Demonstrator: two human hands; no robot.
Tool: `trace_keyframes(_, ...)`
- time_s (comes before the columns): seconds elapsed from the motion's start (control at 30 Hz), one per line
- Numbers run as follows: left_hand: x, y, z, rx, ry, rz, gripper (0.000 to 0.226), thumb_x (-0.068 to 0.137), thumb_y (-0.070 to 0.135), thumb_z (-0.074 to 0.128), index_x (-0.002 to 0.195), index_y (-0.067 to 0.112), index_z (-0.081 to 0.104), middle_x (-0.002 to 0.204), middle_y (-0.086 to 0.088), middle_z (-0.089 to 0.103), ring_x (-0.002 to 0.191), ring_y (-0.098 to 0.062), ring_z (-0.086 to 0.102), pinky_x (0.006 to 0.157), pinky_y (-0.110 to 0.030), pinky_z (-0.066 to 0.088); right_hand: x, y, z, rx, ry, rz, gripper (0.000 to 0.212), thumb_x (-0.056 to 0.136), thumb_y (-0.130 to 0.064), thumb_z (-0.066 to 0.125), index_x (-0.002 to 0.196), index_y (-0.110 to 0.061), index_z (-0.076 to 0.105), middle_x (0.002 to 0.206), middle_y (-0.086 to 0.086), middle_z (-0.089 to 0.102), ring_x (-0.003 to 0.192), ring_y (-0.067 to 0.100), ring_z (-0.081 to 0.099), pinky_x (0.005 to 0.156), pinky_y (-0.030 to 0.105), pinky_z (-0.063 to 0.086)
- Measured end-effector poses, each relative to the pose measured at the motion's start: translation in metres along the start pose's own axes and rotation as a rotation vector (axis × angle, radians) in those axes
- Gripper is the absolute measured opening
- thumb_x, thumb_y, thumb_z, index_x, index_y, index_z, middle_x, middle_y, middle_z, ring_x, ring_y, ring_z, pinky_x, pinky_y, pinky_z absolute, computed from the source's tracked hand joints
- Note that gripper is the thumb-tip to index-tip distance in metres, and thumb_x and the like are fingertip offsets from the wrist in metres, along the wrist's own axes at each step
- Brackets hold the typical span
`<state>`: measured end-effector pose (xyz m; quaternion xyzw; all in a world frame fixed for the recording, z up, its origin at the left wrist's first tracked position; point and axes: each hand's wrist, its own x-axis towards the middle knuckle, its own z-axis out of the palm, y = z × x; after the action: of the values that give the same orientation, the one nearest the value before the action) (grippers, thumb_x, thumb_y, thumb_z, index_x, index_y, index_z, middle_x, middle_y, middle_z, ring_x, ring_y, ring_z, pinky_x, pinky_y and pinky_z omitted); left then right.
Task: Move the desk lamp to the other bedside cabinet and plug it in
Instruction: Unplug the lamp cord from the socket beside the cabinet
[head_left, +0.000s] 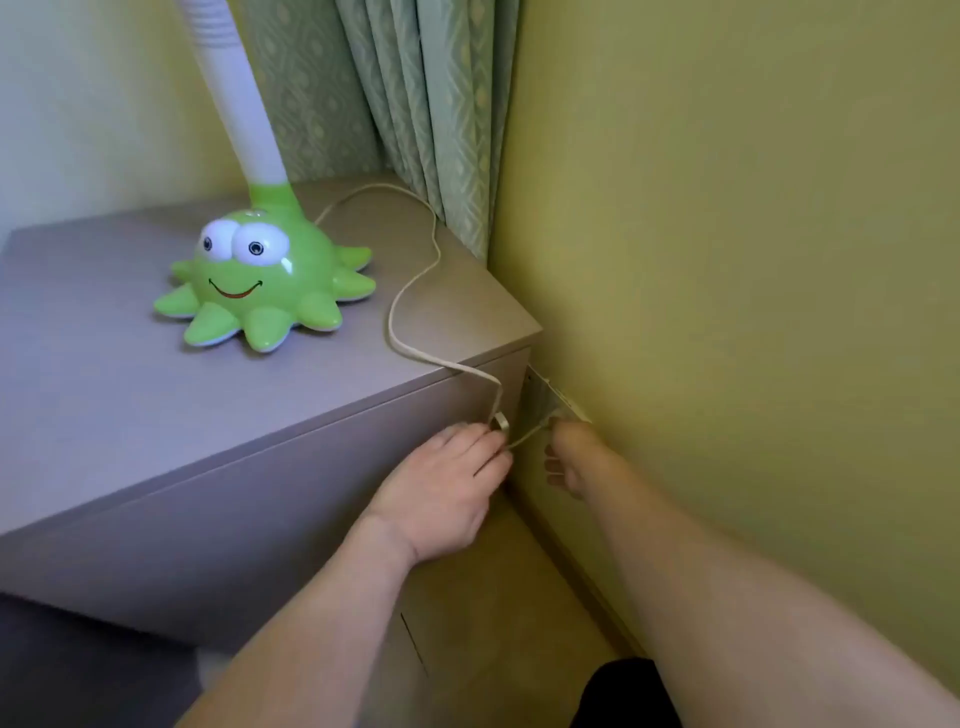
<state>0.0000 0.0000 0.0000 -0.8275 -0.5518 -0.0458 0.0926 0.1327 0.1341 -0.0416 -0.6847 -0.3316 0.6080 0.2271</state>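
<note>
Left hand (441, 493) fingers (483, 447) curled shut on the cord (415, 275) at the cabinet (156, 415) front corner, right hand (571, 457) fingers curled at the wall socket (550, 400), grasp hidden so I cannot tell what they hold, lamp (260, 280) upright on the cabinet top.

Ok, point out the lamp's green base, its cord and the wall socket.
lamp base (260, 280), head view: on the smiling green dome.
cord (415, 275), head view: on the loop lying on the cabinet top.
wall socket (550, 397), head view: on the plate beside the cabinet's corner.
</note>
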Motion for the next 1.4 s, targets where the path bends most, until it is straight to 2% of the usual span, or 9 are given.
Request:
trace_keyframes(0.13, 0.009, 0.0, 0.012, -0.261, -0.063, -0.418, 0.037, 0.099, 0.03, 0.035, 0.128, 0.019, 0.056, 0.127, -0.001, 0.06, 0.117, -0.02, 0.057, 0.093, -0.034, 0.053, 0.006, -0.006, 0.004, 0.067, -0.019, 0.005, 0.023, 0.099, -0.029, 0.036, 0.11, -0.017, 0.053, 0.09, 0.008, 0.053, 0.074, 0.022, 0.048, 0.081, 0.037, 0.041)
trace_keyframes(0.27, 0.032, 0.002, 0.025, -0.44, -0.107, -0.626, 0.029, 0.1, 0.035, 0.039, 0.107, 0.02, 0.063, 0.099, -0.002, 0.07, 0.088, -0.023, 0.068, 0.078, -0.04, 0.058, 0.024, -0.006, 0.008, 0.17, 0.012, 0.067, 0.03, 0.097, -0.023, 0.04, 0.116, -0.01, 0.059, 0.089, 0.01, 0.059, 0.076, 0.023, 0.054, 0.076, 0.036, 0.046)
trace_keyframes(0.4, 0.049, 0.002, 0.036, -0.601, -0.114, -0.779, 0.03, 0.099, 0.033, 0.043, 0.099, 0.017, 0.069, 0.09, -0.006, 0.071, 0.082, -0.027, 0.068, 0.077, -0.042, 0.058, 0.032, -0.002, 0.012, 0.276, 0.009, 0.089, 0.031, 0.099, -0.016, 0.035, 0.12, -0.013, 0.058, 0.083, 0.007, 0.059, 0.07, 0.02, 0.054, 0.074, 0.036, 0.043)
trace_keyframes(0.7, 0.05, -0.006, 0.044, -0.556, -0.062, -0.772, 0.03, 0.097, 0.03, 0.045, 0.09, 0.017, 0.071, 0.082, -0.006, 0.071, 0.078, -0.027, 0.067, 0.072, -0.041, 0.058, 0.039, 0.008, 0.016, 0.522, 0.021, 0.055, 0.022, 0.098, -0.019, 0.041, 0.11, -0.022, 0.059, 0.082, 0.001, 0.067, 0.071, 0.014, 0.057, 0.058, 0.026, 0.037)
trace_keyframes(0.93, 0.046, -0.003, 0.045, -0.531, -0.044, -0.746, 0.026, 0.099, 0.028, 0.045, 0.092, 0.017, 0.068, 0.082, -0.004, 0.069, 0.073, -0.023, 0.065, 0.068, -0.033, 0.055, 0.033, 0.009, 0.015, 0.658, -0.015, 0.078, 0.02, 0.098, -0.016, 0.04, 0.11, -0.019, 0.057, 0.086, 0.001, 0.066, 0.086, 0.017, 0.061, 0.073, 0.03, 0.043)
trace_keyframes(1.07, 0.045, -0.004, 0.043, -0.557, -0.047, -0.743, 0.026, 0.099, 0.028, 0.046, 0.092, 0.017, 0.068, 0.083, -0.004, 0.069, 0.074, -0.023, 0.064, 0.068, -0.033, 0.055, 0.038, 0.008, 0.022, 0.55, 0.153, -0.002, 0.026, 0.094, -0.013, 0.045, 0.113, -0.013, 0.063, 0.08, 0.003, 0.066, 0.07, 0.015, 0.061, 0.065, 0.03, 0.049)
trace_keyframes(1.2, 0.045, -0.004, 0.043, -0.553, -0.035, -0.741, 0.026, 0.098, 0.028, 0.046, 0.092, 0.016, 0.068, 0.083, -0.006, 0.07, 0.076, -0.026, 0.065, 0.071, -0.039, 0.058, 0.034, 0.006, 0.019, 0.597, 0.057, 0.078, 0.021, 0.096, -0.019, 0.041, 0.106, -0.019, 0.059, 0.091, 0.004, 0.069, 0.078, 0.016, 0.061, 0.061, 0.027, 0.039)
trace_keyframes(1.3, 0.045, -0.002, 0.044, -0.543, -0.028, -0.731, 0.026, 0.098, 0.028, 0.045, 0.092, 0.017, 0.068, 0.083, -0.006, 0.07, 0.075, -0.025, 0.065, 0.07, -0.037, 0.058, 0.032, 0.004, 0.019, 0.577, 0.115, 0.055, 0.024, 0.096, -0.015, 0.043, 0.112, -0.016, 0.061, 0.088, 0.003, 0.067, 0.077, 0.016, 0.062, 0.058, 0.025, 0.041)
trace_keyframes(1.4, 0.044, -0.005, 0.043, -0.565, -0.039, -0.738, 0.026, 0.098, 0.028, 0.046, 0.091, 0.016, 0.068, 0.081, -0.006, 0.068, 0.074, -0.025, 0.063, 0.067, -0.033, 0.053, 0.023, 0.0, 0.025, 0.761, 0.116, 0.07, 0.028, 0.097, -0.011, 0.041, 0.117, -0.013, 0.059, 0.087, 0.003, 0.064, 0.077, 0.015, 0.059, 0.069, 0.027, 0.046)
